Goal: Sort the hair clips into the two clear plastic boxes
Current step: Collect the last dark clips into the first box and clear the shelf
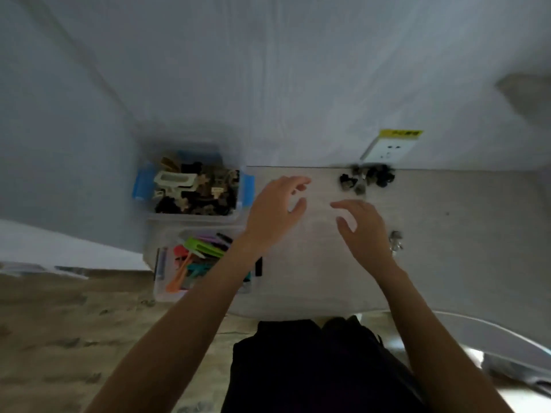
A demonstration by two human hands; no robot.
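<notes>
Two clear plastic boxes sit at the left edge of the table (pixel 447 234), one above the other in the frame. The upper box (pixel 190 217), left of centre, has blue latches on its sides and is filled with dark and cream claw clips (pixel 193 189). The lower box (pixel 162 293), just below it and touching or nearly so, holds long flat clips in bright colours (pixel 196 257): green, red, orange, teal, purple.

I see my left hand (pixel 274 210) hovering over the table just right of the upper box, fingers spread and relaxed, gripping nothing. My right hand (pixel 363 228) hangs near it at mid-frame, fingers loosely parted and curved downward, also with nothing in it. The two hands are apart, with bare table between their fingertips.

A small heap of dark clips (pixel 366 178) lies on the far edge of the table, upper right of centre, above my right hand and not touched by it. A small pale or silvery item (pixel 396 241) lies just right of my right wrist; it is too blurred to name. On the wall behind the heap is a white socket plate (pixel 387 149) with a yellow label (pixel 401 134) above it. Dark clothing (pixel 313 368) fills the bottom centre of the frame.
</notes>
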